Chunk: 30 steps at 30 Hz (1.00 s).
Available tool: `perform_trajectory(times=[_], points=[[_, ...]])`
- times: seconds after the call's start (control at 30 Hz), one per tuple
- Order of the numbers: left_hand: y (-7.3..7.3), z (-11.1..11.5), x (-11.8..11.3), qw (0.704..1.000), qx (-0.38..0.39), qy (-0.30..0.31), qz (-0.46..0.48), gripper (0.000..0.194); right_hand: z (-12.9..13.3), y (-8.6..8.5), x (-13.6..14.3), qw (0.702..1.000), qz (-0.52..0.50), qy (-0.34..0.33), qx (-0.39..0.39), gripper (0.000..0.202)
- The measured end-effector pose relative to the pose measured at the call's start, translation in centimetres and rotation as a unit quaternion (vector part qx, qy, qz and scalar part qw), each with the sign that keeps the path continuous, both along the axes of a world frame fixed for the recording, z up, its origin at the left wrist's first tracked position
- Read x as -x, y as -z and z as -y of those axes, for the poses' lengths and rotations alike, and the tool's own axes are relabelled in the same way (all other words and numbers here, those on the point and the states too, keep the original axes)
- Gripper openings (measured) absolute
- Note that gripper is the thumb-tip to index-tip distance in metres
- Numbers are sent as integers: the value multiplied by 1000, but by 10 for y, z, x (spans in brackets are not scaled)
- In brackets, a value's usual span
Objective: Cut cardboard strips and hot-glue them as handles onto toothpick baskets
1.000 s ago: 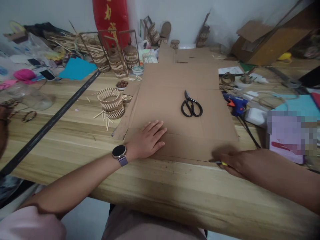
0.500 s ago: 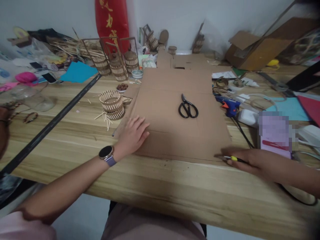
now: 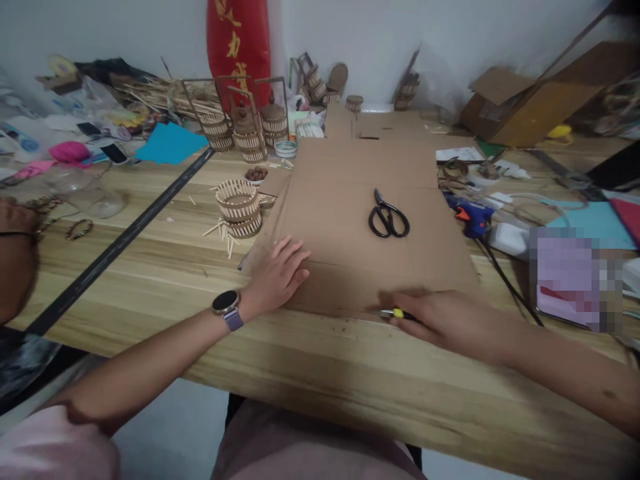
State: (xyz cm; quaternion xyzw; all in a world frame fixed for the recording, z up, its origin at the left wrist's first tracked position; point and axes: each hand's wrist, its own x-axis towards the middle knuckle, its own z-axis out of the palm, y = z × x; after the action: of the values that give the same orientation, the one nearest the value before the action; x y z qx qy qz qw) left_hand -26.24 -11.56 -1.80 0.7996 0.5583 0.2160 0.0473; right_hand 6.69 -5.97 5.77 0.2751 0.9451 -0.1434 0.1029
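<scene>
A large brown cardboard sheet (image 3: 350, 220) lies on the wooden table. My left hand (image 3: 280, 275) rests flat on its near left part, fingers spread, with a watch (image 3: 226, 303) on the wrist. Held in my right hand (image 3: 433, 315) is a small cutter (image 3: 397, 313) with a yellow part and a metal tip, which is at the sheet's near edge. Black-handled scissors (image 3: 389, 217) lie on the sheet beyond my hands, touched by neither.
Left of the sheet stands a slatted round basket (image 3: 239, 208) among loose sticks. A black strip (image 3: 125, 237) crosses the table. At right are a blue glue gun (image 3: 473, 215) and a purple object (image 3: 567, 273). Another person's hand (image 3: 17, 220) is at the far left.
My right hand has moved left along the near edge of the cardboard with the cutter. My left hand stays on the sheet. The whole view has shifted slightly.
</scene>
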Motion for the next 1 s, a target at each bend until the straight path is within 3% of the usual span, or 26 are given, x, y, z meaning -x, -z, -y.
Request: perform_trajectory(times=[0.17, 0.33, 1.0], points=[[-3, 3, -11, 1000, 8, -12, 23, 54, 9, -9, 61, 999, 41, -32, -6, 24], [-7, 8, -26, 999, 14, -29, 26, 49, 10, -10, 89, 996, 56, -58, -26, 25], [-13, 0, -33, 994, 27, -30, -98, 41, 11, -11, 104, 993, 101, -56, -9, 19]])
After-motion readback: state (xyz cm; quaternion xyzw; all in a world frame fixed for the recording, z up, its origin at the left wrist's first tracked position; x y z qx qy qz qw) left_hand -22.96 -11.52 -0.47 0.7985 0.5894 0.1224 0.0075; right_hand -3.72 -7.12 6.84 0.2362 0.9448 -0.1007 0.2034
